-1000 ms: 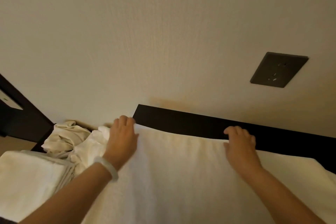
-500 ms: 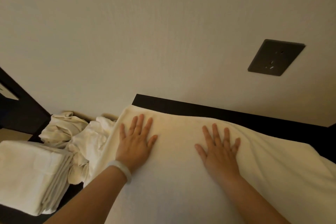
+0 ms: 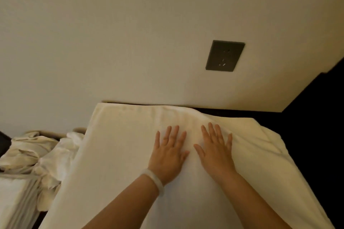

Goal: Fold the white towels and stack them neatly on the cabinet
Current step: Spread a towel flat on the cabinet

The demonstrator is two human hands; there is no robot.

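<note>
Left hand (image 3: 168, 156), right hand (image 3: 216, 154) flat, fingers spread, on big white terry towel (image 3: 121, 154); folded white stack (image 3: 16, 201) near left looks done, crumpled white heap (image 3: 37, 150) isn't.

left hand (image 3: 168, 156) flat, fingers (image 3: 168, 134) spread | right hand (image 3: 216, 154) flat

Dark cabinet (image 3: 307, 135) top, seen from above.
A spread towel (image 3: 121, 145) covers the middle; crumpled towels (image 3: 37, 154) and a folded stack (image 3: 14, 201) lie at left.

One head-worn wide-angle view looks forward and down, close over the left hand (image 3: 168, 156) and right hand (image 3: 216, 154), facing the wall (image 3: 130, 33) at twelve o'clock.
</note>
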